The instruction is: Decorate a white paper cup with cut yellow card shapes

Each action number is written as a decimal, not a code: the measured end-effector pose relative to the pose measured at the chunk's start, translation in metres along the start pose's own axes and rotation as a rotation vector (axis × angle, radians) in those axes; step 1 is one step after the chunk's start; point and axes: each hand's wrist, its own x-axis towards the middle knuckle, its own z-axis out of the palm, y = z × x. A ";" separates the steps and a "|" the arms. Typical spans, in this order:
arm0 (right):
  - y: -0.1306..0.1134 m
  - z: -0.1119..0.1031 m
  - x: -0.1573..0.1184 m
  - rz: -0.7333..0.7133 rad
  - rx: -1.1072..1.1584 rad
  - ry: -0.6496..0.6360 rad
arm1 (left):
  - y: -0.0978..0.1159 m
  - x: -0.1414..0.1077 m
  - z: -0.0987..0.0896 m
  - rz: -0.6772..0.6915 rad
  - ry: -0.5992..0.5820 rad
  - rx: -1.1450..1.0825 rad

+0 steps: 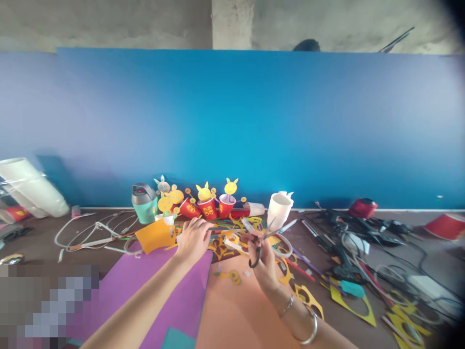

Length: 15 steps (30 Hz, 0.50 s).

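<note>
My right hand (pixel 264 264) is closed around a pair of scissors (pixel 258 245), whose blades point up toward the white cup (pixel 279 211). My left hand (pixel 194 238) reaches over the pile of pencils and paper scraps at the middle, its fingers bent down; what they touch is hidden. Beside it on the left lies an orange-yellow paper sheet (pixel 155 236). Red cups (pixel 208 209) with yellow rabbit-faced cut-outs stand behind my left hand. A small yellow cut-out (pixel 232 277) rests on the orange sheet (pixel 232 315) between my forearms.
A purple sheet (pixel 145 291) lies under my left forearm. A teal container (pixel 145 208) stands at the back left, near white cables. On the right are a black glue gun (pixel 343 264), tangled cords and yellow scraps (pixel 354 308). A blue partition (pixel 225 126) rises behind.
</note>
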 end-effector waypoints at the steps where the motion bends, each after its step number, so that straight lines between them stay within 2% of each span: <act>1: -0.001 0.000 -0.002 0.027 0.001 0.014 | 0.000 -0.006 -0.001 0.000 -0.003 -0.011; 4: -0.007 0.002 -0.006 0.140 -0.027 0.023 | 0.004 -0.024 -0.001 0.016 -0.019 -0.115; 7: -0.016 0.003 -0.008 0.208 -0.028 -0.013 | 0.010 -0.038 0.001 0.042 -0.084 -0.230; 11: -0.020 0.003 -0.007 0.221 -0.021 -0.041 | 0.015 -0.054 0.007 0.198 -0.187 -0.382; 15: -0.015 0.002 -0.005 0.239 -0.027 -0.044 | 0.018 -0.065 0.013 0.339 -0.247 -0.417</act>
